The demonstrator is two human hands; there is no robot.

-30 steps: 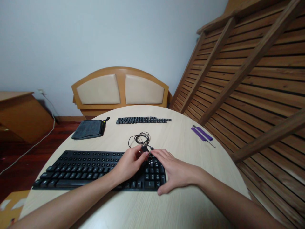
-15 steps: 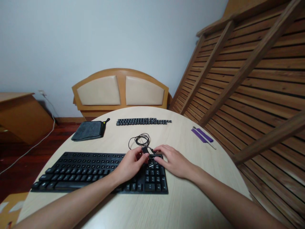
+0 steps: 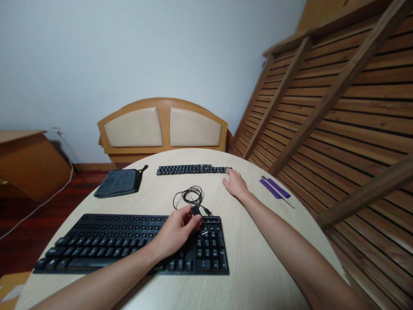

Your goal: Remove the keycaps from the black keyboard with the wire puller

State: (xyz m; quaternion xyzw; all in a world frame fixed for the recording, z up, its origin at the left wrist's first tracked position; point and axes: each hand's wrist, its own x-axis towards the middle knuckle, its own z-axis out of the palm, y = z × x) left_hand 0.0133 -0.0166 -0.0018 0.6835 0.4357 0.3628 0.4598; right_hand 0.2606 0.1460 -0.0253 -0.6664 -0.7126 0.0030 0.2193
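Note:
My left hand (image 3: 177, 228) is closed on a keycap puller (image 3: 195, 210) with a dark handle and thin wire prongs. It hovers over the right part of a black keyboard (image 3: 112, 263), the prongs above the number pad. On the keyboard's upper rows bare switches show; keycaps remain on the lower rows and the number pad. Farther back, my right hand (image 3: 237, 184) reaches to the right end of a row of loose black keycaps (image 3: 183, 169). Its fingers are stretched out with the thumb apart, fingertips at the last keycap. Whether they pinch one is too small to see.
A coiled black cable (image 3: 192, 196) with a USB plug lies behind the keyboard. A dark grey cloth pouch (image 3: 116, 182) sits at the table's left. On the right are a purple strip (image 3: 280, 190) and a thin metal tool (image 3: 285, 200). A slatted wooden frame (image 3: 342, 112) leans beyond the table.
My right hand has moved away from the keycap puller, forward to the right end of the keycap row. My left hand still holds the puller over the keyboard. The view has tilted slightly up.

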